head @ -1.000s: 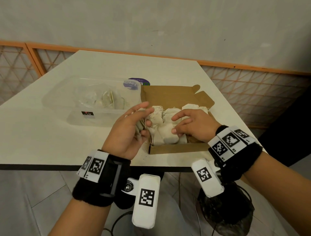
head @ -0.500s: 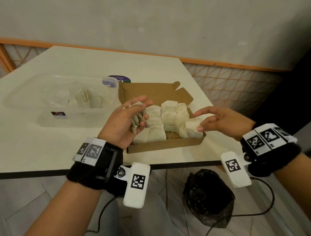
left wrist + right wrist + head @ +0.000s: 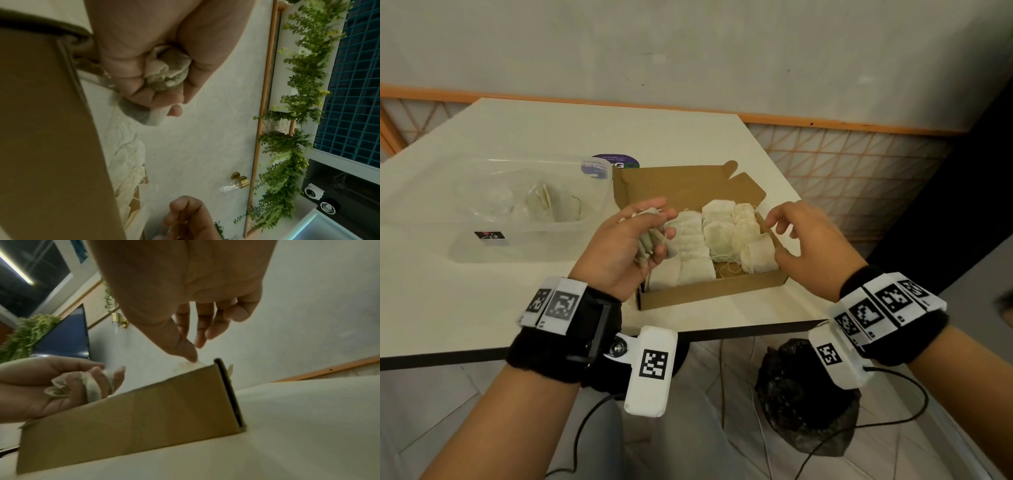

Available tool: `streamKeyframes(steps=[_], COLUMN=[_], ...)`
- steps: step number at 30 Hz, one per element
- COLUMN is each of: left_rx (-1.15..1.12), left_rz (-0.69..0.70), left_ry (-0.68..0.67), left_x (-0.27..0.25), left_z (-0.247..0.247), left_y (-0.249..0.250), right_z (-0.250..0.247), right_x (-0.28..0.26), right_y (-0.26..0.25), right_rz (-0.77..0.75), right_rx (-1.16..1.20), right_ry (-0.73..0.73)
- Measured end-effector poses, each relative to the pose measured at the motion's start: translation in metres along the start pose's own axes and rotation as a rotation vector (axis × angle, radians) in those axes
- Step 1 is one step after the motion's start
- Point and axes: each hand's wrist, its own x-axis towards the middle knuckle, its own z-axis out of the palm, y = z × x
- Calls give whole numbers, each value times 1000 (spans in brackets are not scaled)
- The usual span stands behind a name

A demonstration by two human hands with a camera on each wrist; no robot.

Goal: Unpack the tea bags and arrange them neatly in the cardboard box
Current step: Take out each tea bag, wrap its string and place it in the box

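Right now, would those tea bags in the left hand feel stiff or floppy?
Probably floppy: the tea bags look crumpled and folded inside the left hand. Likely light too, since several sit bunched in one grip.

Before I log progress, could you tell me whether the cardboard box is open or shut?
Open. The cardboard box has its lid flap folded back, and rows of tea bags show inside from the head view.

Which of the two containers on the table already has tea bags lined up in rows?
The brown cardboard box between the hands; the clear plastic tub holds only a loose heap.
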Motion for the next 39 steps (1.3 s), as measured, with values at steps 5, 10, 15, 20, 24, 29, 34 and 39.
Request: streamKeyframes(steps=[5,10,15,20,24,29,34,39], left_rx=[-13,-188,-124,80,185,322,512,208], left_rz=[-28,-17,30,-14,-149,-124,-76,-73], left_ry=[29,56,138,243,205,182,115,70], left_x=[0,-2,-14,-31,-33,-32,-33,-31], left_z=[0,-13,-32,-48,-47,-37,-23,-23], left_y=[1,12,24,6,-5,-2,7,12], right_z=[5,1,11,34,49,55,60,46], right_x=[4,7,20,36,40,40,37,45], right_y=[-10,-26,-71,-85,-88,-90,-91,-95], right_rz=[-133,-99,-55,46,133,176,148,67], right_rx=[-283,-70,223,242,228,250,272,244], right_ry=[-302,-56,-222,-331,-346,-377,-391,-217])
